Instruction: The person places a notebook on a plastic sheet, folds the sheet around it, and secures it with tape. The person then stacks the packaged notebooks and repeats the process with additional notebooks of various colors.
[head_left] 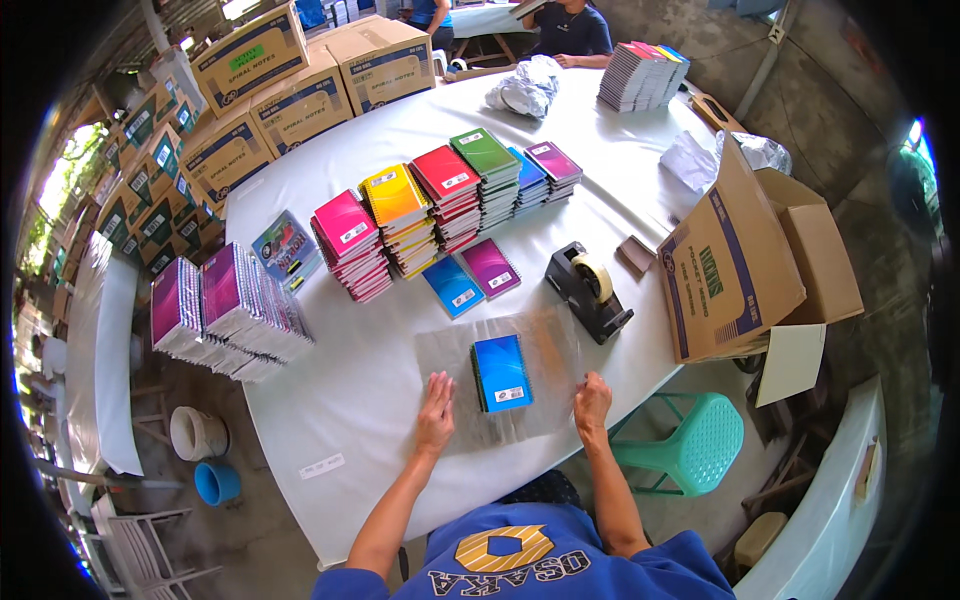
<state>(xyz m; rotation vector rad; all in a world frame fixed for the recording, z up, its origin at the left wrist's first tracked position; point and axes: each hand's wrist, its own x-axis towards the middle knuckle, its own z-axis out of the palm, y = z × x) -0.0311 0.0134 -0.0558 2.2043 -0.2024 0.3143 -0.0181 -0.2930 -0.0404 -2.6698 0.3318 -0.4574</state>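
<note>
A small stack of spiral notebooks with a blue cover on top (501,372) lies on a clear plastic sheet (545,350) spread over the white table (330,400). My left hand (435,411) rests flat on the sheet's left part, fingers apart, close to the stack. At the sheet's near right edge my right hand (592,399) presses down with fingers curled; whether it pinches the plastic I cannot tell. A black tape dispenser (588,290) stands just beyond the sheet on the right.
Stacks of pink, yellow, red, green, blue and purple notebooks (440,200) line the table's middle, with more stacks at the left (225,315) and far right (642,75). An open cardboard box (745,260) sits at the right edge. A green stool (690,445) stands below. Another person sits at the far end.
</note>
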